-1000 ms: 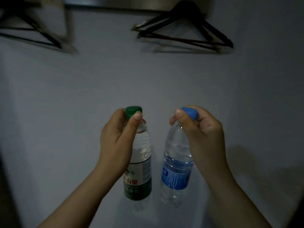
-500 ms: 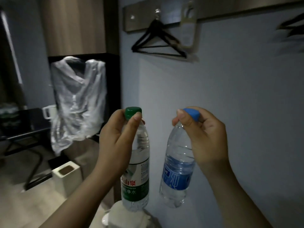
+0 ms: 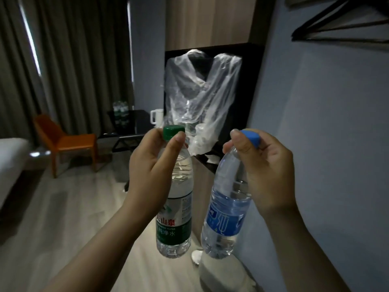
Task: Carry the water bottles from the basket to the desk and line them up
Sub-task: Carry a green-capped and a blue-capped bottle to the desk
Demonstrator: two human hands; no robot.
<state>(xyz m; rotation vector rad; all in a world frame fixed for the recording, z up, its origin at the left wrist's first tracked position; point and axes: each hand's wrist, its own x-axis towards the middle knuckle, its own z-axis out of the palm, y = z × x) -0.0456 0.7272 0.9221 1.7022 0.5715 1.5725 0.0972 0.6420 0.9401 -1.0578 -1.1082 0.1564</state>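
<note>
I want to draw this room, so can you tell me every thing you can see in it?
Green-capped bottle: one, clear, green label, hanging from left hand.
Blue-capped bottle: one, clear, blue label, tilted, hanging from right hand.
Chair: one, orange, far left.
Desk: one, dark, behind chair; bottles on it, blurry.
Kettle: one, white, beside desk.
Plastic-covered clothes: one, see-through cover, hanging centre.
Hanger: one, black, top right wall.
Curtains: grey, left.
Left hand: grips green cap.
Right hand: grips blue cap.

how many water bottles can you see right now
2 for certain: a green-capped bottle in the left hand, a blue-capped bottle in the right hand. A blurred cluster on the far desk may be more.
</note>
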